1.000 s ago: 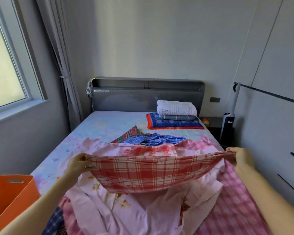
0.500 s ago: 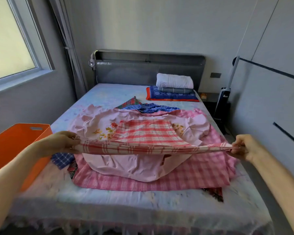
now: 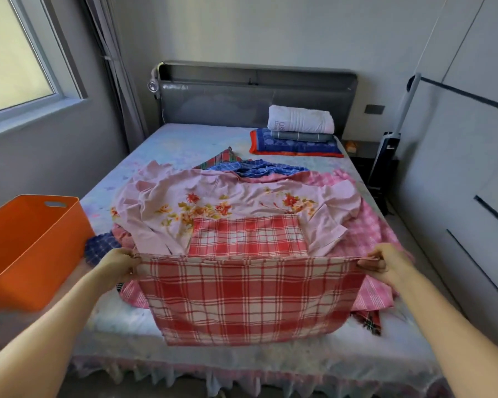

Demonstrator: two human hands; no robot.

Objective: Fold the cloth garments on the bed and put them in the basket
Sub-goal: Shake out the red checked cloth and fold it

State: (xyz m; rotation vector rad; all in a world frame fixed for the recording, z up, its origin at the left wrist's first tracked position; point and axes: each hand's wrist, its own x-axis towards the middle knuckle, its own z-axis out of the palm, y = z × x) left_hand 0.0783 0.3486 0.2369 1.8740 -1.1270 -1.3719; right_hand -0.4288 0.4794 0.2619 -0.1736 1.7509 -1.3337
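Note:
A red and white plaid cloth [image 3: 247, 297] hangs stretched between my two hands over the bed's near end. My left hand [image 3: 118, 261] pinches its left top corner and my right hand [image 3: 381, 261] pinches its right top corner. Its far part lies on a pink flowered garment [image 3: 227, 202], which tops a pile with a pink checked cloth [image 3: 368, 228] and a blue checked cloth [image 3: 259, 168]. The orange basket [image 3: 32, 254] stands at the bed's left edge, open side up, with nothing visible inside.
Folded towels and a blue and red blanket [image 3: 296, 139] are stacked near the grey headboard [image 3: 256, 96]. A window is on the left wall, wardrobe doors [image 3: 472, 168] on the right. A white upright appliance [image 3: 385, 156] stands by the bedside.
The plaid cloth, held flat and edge-on before, now hangs down in front of me as a broad panel. The view has tipped further down onto the bed.

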